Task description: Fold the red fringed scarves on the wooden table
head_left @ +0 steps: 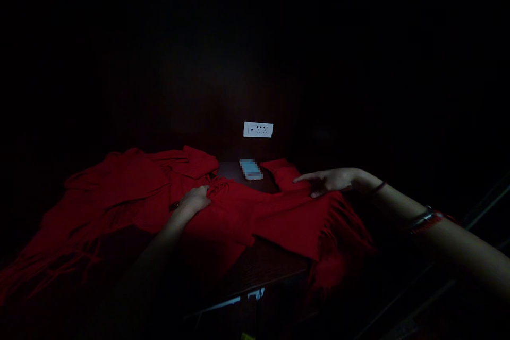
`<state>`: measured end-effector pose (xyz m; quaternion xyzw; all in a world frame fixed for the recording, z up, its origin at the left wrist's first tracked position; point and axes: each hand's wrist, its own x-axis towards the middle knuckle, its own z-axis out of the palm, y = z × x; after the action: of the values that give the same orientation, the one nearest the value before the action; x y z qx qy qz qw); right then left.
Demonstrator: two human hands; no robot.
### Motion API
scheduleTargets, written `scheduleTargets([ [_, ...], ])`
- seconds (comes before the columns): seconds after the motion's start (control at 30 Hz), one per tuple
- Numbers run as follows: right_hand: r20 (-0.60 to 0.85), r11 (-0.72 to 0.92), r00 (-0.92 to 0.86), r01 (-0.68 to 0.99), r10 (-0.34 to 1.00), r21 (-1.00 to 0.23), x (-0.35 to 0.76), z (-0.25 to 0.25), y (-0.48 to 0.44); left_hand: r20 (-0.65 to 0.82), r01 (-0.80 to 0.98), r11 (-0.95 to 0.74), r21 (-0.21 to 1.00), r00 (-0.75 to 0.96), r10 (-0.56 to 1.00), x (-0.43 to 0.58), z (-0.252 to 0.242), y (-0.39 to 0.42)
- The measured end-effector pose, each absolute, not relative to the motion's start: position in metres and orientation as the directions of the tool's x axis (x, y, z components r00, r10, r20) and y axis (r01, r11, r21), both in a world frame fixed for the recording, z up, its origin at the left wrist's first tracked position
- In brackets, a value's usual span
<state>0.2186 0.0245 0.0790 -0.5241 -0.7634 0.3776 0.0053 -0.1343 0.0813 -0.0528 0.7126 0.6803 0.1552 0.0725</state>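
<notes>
A large red fringed cloth [119,196], like a scarf or shawl, lies spread over a dark table in a very dim room. My left hand [193,201] rests on a bunched fold of the cloth near its middle, fingers curled down onto the fabric. My right hand [330,180] reaches in from the right and lies flat on the cloth, fingers stretched out toward the left. Bangles [424,219] sit on my right forearm. A fringed edge [338,244] of the cloth hangs over the table's front right.
A small pale phone-like object [251,169] lies on the bare table behind the cloth. A white wall socket plate [258,129] is on the dark wall above it. The table's front edge [271,281] runs below the cloth. Everything else is in darkness.
</notes>
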Motion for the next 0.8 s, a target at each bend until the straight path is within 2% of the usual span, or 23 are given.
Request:
scheduleTargets([
  [0.1,-0.342,0.354,-0.416,0.906,0.842,-0.231,0.214,0.088,0.040,0.061,0.951,-0.033,0.306,0.015,0.998,-0.127,-0.051,0.075],
  [0.2,-0.268,0.347,-0.293,0.920,0.918,0.183,0.206,0.068,0.049,0.026,0.941,-0.028,0.338,0.020,0.999,-0.120,-0.047,0.072],
  [0.27,-0.209,0.262,-0.198,0.899,0.958,0.352,0.199,0.046,0.049,0.013,0.920,-0.026,0.391,0.023,1.000,-0.119,-0.045,0.073],
  [0.33,-0.126,0.214,-0.178,0.886,0.976,0.411,0.190,0.024,0.044,0.036,0.883,-0.001,0.470,-0.018,0.999,-0.121,-0.043,0.076],
  [0.43,-0.024,0.266,-0.273,0.908,0.962,0.325,0.172,-0.002,0.031,0.116,0.840,0.078,0.537,-0.165,0.979,-0.128,-0.040,0.079],
  [0.53,-0.001,0.429,-0.431,0.897,0.902,0.103,0.152,-0.020,0.018,0.305,0.897,0.049,0.440,-0.200,0.931,-0.132,-0.040,0.076],
  [0.6,0.084,0.491,-0.489,0.871,0.868,-0.010,0.140,-0.029,0.012,0.423,0.937,-0.072,0.341,-0.085,0.902,-0.132,-0.042,0.074],
  [0.63,0.139,0.486,-0.475,0.873,0.869,-0.051,0.135,-0.032,0.011,0.431,0.941,-0.139,0.308,-0.008,0.902,-0.131,-0.044,0.073],
  [0.7,0.200,0.413,-0.385,0.902,0.901,-0.124,0.127,-0.037,0.011,0.338,0.925,-0.238,0.298,0.131,0.932,-0.128,-0.046,0.073],
  [0.8,0.194,0.269,-0.229,0.938,0.954,-0.218,0.120,-0.038,0.016,0.168,0.915,-0.238,0.326,0.192,0.967,-0.121,-0.046,0.073],
])
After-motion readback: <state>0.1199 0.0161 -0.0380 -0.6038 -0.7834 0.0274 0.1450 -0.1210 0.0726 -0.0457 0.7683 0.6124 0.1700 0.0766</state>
